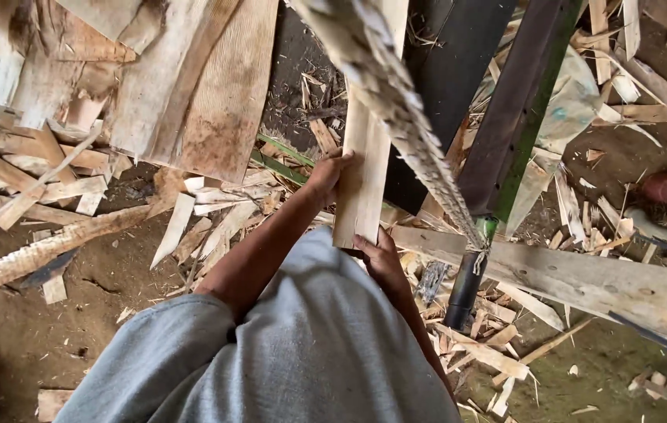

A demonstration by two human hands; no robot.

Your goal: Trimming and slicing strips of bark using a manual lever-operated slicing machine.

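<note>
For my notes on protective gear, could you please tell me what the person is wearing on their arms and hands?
Nothing covers the left hand or the right hand: no gloves, rings or watch visible. Both forearms are bare. A loose grey short-sleeved shirt covers the shoulders and upper arms.

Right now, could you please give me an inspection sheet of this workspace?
Surface: bare dirt ground, littered.
Job's things: pale wooden plank, held upright between both hands.
Clutter: wood offcuts and splinters all around; large boards upper left; long beam at right.
Hands: left hand grips the plank's left edge; right hand holds its lower end.
Cables: a braided rope hangs diagonally, tied to a dark post.
Surroundings: dark slanted frame with a green edge; reddish round object far right.
</note>
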